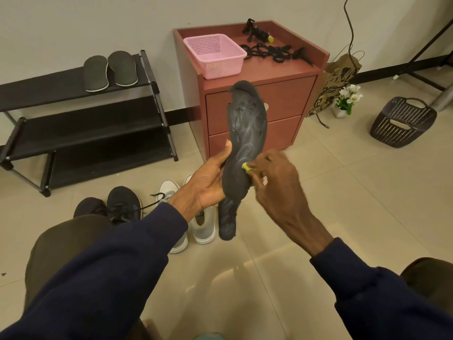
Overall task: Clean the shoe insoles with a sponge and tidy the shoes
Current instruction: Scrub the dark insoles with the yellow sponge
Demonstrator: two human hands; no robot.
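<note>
Left hand (208, 182) holds a dark insole (245, 143) upright in front of the cabinet (257, 104), its grip closed round the lower half with the thumb on the left edge. The right hand (277, 182) grip pinches a small yellow sponge (247, 167) against the insole's right side (whitish streaks show above that spot). Pink basket (215, 55) and black laces (274, 54) lie on the cabinet's tabletop. Shoe rack (81, 123) stands left of the cabinet, with two insoles (109, 69) on its top shelf. On the floor in front of the cabinet: black shoes (122, 202), white shoes (203, 227), another insole (228, 222).
</note>
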